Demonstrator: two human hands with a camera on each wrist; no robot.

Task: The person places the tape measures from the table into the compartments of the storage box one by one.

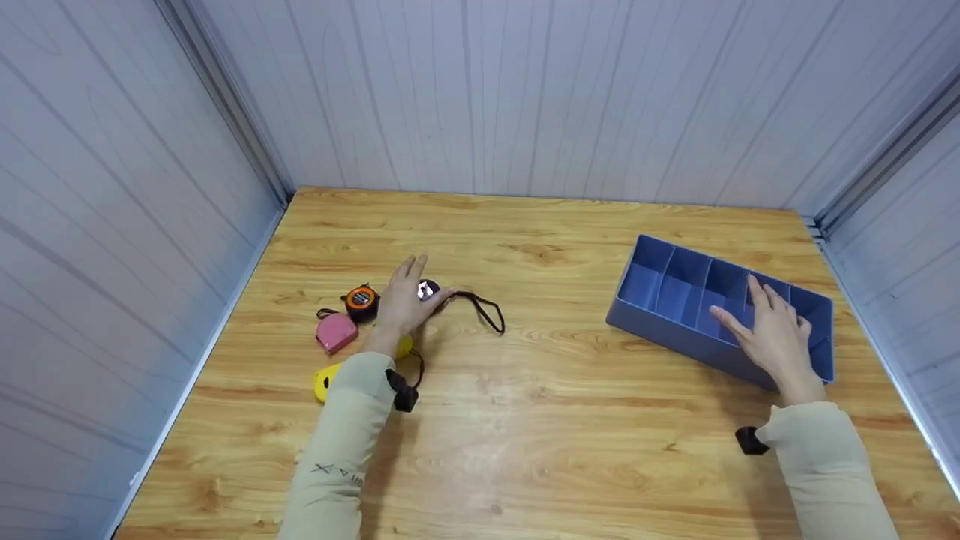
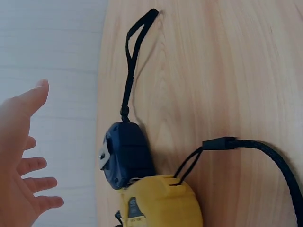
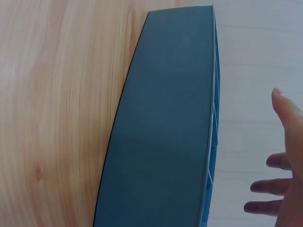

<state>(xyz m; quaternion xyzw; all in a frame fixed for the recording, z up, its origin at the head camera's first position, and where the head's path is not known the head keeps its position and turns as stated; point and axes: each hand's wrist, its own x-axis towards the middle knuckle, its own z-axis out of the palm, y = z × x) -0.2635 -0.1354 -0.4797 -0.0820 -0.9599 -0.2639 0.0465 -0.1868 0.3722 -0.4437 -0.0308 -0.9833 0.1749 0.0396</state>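
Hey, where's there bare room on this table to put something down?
The widest bare patch is mid-table, between the black strap and blue box, continuing between the two sleeves. Another strip runs along the back wall. It's crowded at left: pink tape measure, orange-and-black tape measure and yellow tape measure, near the left hand.

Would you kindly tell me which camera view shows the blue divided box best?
The head view: it looks down into the blue divided box, showing its compartments, though the right hand hides part. The right wrist view shows mainly one long outer wall; the left wrist view shows none of it.
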